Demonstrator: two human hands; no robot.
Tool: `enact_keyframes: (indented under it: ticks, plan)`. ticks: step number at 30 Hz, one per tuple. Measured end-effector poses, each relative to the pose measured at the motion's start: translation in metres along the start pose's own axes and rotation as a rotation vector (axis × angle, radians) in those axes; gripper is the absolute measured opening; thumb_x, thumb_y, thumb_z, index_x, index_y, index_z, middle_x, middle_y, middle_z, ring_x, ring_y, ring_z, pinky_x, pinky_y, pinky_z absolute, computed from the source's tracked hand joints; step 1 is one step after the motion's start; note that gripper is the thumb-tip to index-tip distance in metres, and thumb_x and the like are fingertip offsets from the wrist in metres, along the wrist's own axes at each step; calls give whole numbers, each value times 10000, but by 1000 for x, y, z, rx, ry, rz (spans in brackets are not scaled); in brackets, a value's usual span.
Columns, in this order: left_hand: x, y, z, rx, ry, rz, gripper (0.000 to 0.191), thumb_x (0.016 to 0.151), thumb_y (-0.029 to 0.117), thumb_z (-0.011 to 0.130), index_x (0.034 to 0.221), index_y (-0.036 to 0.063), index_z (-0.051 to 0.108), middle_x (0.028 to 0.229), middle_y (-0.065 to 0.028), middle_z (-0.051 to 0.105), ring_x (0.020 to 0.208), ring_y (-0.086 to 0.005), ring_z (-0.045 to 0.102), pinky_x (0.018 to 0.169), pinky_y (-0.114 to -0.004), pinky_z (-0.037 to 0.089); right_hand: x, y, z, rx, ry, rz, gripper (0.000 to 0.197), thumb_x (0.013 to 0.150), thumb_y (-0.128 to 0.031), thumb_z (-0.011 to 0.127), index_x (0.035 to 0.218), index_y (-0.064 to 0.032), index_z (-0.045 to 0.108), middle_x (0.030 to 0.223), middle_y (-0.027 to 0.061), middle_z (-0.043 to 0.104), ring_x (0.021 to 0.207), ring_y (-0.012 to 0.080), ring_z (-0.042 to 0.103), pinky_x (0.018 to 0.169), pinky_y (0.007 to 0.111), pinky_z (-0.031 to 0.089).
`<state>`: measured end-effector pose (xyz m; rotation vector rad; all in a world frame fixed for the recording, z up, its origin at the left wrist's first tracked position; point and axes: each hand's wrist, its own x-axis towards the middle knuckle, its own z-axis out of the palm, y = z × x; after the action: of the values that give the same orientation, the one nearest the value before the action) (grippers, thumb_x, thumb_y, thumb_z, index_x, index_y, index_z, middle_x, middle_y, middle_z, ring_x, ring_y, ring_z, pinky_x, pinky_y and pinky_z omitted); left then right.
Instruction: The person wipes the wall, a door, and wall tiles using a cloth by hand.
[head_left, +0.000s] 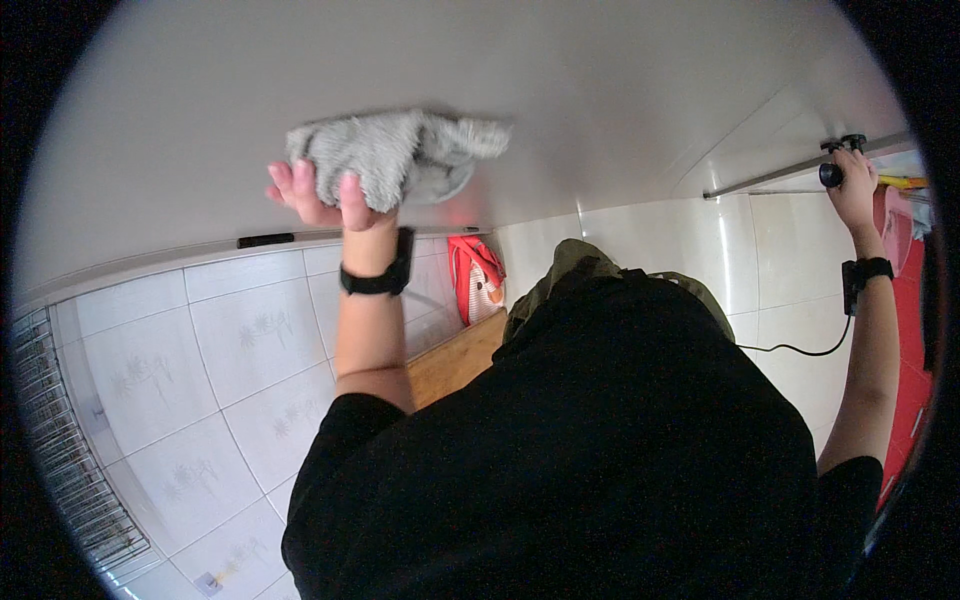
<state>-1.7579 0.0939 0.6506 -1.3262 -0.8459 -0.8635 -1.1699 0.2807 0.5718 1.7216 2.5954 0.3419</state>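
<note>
My left hand (322, 199) presses a grey plush cleaning cloth (367, 154) against a broad, smooth grey panel (600, 90) that looks like a door. The cloth is bunched, and one end of it stretches to the right along the surface. At the far right, my right hand (853, 184) is closed around a black handle (830, 175) by the panel's edge. Its fingers hide part of the handle. Both wrists wear black straps with small devices.
White wall tiles (247, 375) and a wire rack (82, 450) are at left. A red and striped bag (480, 281) lies beyond my left forearm, near a wooden surface (457, 356). Red cabinet fronts (909, 330) and a pink item (896, 221) stand at right. A cable (795, 349) runs from my right wrist.
</note>
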Motion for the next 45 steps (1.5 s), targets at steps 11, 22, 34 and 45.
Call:
enact_keyframes:
  ticks: [11,22,34,45]
  plan:
    - [-17,61,37,-123,40,-87,483,780,442,610,1139,197,401,1214,-161,362,1192,-393,357,984,-541,351,-3,-13,-9,64,235,-80,249,616,-12,574,848,-93,535,850,73,549,956,306,496,848,439,336]
    - [-123,130,-47,-353,-662,-119,308,727,156,623,986,297,533,1160,-27,451,1139,-256,418,975,-453,356,-6,21,25,60,231,-130,441,581,-69,621,1019,-72,570,1052,113,583,1114,322,477,971,447,285]
    - [-104,152,-179,381,-932,-1397,393,708,-3,533,1092,70,569,1117,-177,508,1020,-396,459,899,-439,397,-13,18,10,161,342,-226,358,652,-174,682,992,-155,575,1086,24,569,1029,255,498,935,400,299]
    - [-20,313,-353,585,-964,-1743,315,725,59,583,1039,52,609,1034,-168,580,1019,-343,528,908,-402,419,-17,-56,-4,452,295,-643,300,743,-159,634,1019,-88,540,1186,108,496,1163,296,401,975,477,234]
